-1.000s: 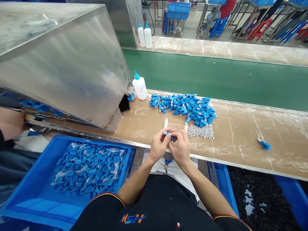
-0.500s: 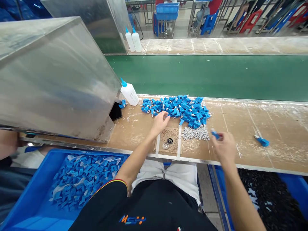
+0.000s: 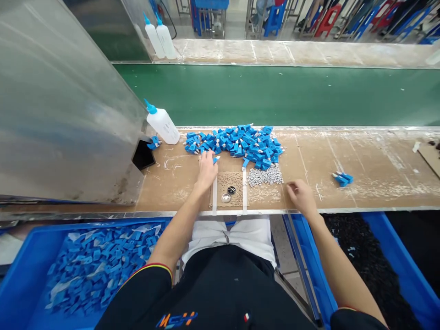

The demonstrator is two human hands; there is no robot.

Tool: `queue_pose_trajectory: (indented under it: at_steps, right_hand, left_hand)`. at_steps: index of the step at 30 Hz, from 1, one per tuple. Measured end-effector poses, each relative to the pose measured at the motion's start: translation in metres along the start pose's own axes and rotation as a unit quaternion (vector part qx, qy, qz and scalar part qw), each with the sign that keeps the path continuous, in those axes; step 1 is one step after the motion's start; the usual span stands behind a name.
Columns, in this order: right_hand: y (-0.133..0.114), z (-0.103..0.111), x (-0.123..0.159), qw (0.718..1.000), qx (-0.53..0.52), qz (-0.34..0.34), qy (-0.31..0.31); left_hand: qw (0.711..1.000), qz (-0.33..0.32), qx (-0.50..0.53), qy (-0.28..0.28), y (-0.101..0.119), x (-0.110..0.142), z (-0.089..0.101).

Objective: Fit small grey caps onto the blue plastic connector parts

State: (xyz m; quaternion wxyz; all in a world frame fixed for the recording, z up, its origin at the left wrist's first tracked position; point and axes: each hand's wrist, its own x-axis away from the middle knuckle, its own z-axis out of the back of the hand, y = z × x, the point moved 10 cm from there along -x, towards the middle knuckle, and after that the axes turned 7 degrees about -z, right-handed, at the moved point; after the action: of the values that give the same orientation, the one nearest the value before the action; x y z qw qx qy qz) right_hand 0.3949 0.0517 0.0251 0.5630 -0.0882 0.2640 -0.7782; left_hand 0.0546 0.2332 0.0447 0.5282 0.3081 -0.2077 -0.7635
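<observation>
"What was seen of the surface (image 3: 178, 183) in the head view?"

"It was brown, scuffed and crossed by pale lines. A pile of blue pieces (image 3: 256, 146) was heaped along its far side, with small grey beads (image 3: 264, 176) spread just in front. A patterned mat (image 3: 225, 178) was edged by two white strips, and a black disc (image 3: 231, 189) and a round silvery item (image 3: 226, 198) were set on it. More blue pieces (image 3: 343, 179) were left well to the right."

"And the hands?"

"A white-tipped blue piece (image 3: 216, 160) was clamped in the left hand's (image 3: 207, 167) grip, near the pile's front edge. The right hand's (image 3: 300, 196) fingertips were brought together just right of the beads; whether anything was held there could not be told."

"What of the room?"

"A white bottle (image 3: 163, 126) was stood near a metal housing (image 3: 68, 114). A green belt (image 3: 257, 94) was run behind, then a pale ledge (image 3: 220, 50). Red and blue stools (image 3: 328, 20) were placed on the floor beyond. Below, a blue bin (image 3: 20, 293) was filled with blue parts, and black parts (image 3: 364, 266) were kept at the right."
</observation>
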Motion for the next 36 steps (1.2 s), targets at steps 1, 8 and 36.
queue_pose_trajectory:
  at_steps: [1, 8, 36]
  right_hand:
    - [-0.009, -0.011, 0.003, 1.000, -0.014, 0.011, -0.019]
    - [-0.022, -0.028, -0.011, 0.994, 0.057, 0.041, -0.089]
    - [-0.149, -0.100, 0.043, 0.931, 0.148, 0.316, -0.110]
  left_hand:
    - [1.000, 0.008, -0.001, 0.006, -0.006, 0.011, 0.010]
    - [0.965, 0.162, 0.198, -0.054, -0.049, 0.100, 0.029]
    - [0.766, 0.207, 0.609, -0.009, -0.040, 0.147, -0.027]
